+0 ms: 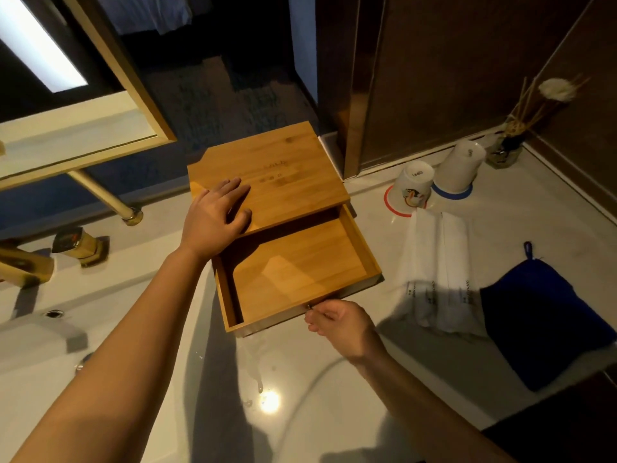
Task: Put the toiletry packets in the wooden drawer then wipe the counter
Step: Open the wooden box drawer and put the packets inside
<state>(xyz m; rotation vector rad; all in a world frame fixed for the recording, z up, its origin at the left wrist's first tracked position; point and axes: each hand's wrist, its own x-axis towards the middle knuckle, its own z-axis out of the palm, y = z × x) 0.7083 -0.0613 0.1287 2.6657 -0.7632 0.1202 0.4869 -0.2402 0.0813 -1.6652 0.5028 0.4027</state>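
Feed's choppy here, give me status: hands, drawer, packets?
Left hand flat on box top, right hand pinching drawer knob. Drawer open, empty. Packets on counter beside blue cloth. Nothing blocking.

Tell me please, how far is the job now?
Done: the wooden drawer is pulled open, still empty. In hand: left hand steadies the box, right hand pinches the knob. Left: the toiletry packets go in, then wiping with the blue cloth.

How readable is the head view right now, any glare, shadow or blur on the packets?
Head view: dim warm light; glare spot on the counter near the sink; shadow falls over the lower part of the toiletry packets, blurring their print; wide-angle bends the edges; drawer interior stays readable.
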